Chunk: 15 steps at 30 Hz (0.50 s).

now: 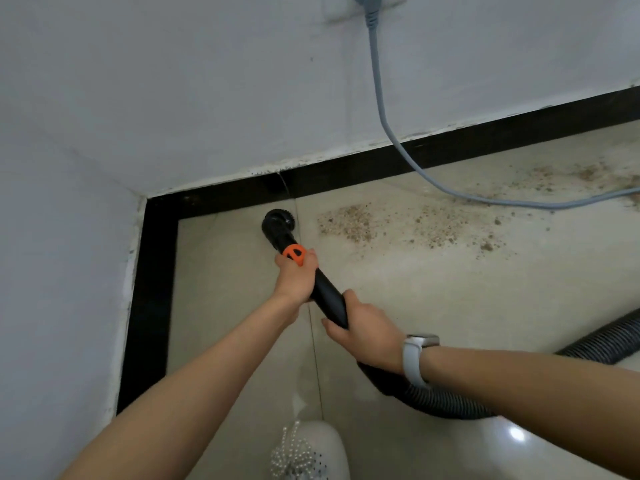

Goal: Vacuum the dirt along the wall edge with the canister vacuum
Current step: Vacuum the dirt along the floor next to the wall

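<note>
A black vacuum wand (327, 296) with an orange collar (295, 253) ends in a round brush nozzle (278, 221) resting on the tile floor close to the black skirting (221, 199). My left hand (294, 277) grips the wand just behind the orange collar. My right hand (367, 329), with a white watch on its wrist, grips the wand's rear end where the ribbed hose (440, 403) starts. Brown dirt (349, 221) lies scattered on the floor to the right of the nozzle, along the wall edge.
A grey power cord (384, 126) hangs from a wall socket (363, 5) and runs across the dirty floor to the right. The hose loops back at the right (609, 341). A white shoe with beads (308, 452) stands at the bottom. The room corner is at left.
</note>
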Available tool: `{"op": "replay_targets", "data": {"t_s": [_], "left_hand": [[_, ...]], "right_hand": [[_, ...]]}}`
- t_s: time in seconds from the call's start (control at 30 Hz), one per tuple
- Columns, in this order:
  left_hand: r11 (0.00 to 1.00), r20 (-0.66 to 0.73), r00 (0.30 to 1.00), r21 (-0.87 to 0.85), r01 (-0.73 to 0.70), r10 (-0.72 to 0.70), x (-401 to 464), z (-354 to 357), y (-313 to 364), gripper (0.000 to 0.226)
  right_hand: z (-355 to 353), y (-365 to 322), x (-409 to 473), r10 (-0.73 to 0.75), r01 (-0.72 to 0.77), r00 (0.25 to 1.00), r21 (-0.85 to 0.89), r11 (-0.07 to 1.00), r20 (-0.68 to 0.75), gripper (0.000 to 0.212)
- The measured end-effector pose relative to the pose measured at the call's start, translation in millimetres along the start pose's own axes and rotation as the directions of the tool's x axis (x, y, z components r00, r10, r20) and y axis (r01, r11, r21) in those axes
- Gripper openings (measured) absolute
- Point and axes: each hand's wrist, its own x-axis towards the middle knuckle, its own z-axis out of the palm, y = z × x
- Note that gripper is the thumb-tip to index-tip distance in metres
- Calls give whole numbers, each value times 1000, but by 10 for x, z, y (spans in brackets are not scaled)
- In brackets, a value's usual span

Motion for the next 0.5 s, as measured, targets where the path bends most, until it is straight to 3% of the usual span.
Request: {"op": "replay_targets", "data": {"t_s": [0.2, 0.37, 0.5], "left_hand": [[986, -103, 994, -165, 26, -43, 464, -597, 115, 42], [988, -91, 994, -150, 40, -54, 599, -809, 175, 29], [999, -59, 998, -44, 15, -18, 428, -542, 161, 41]], "right_hand": [[-10, -440, 622, -154, 164, 986, -195, 967, 66, 35], [100, -634, 707, -131, 142, 988, -148, 979, 77, 33], [65, -473, 462, -69, 73, 997, -92, 993, 44, 28]]}}
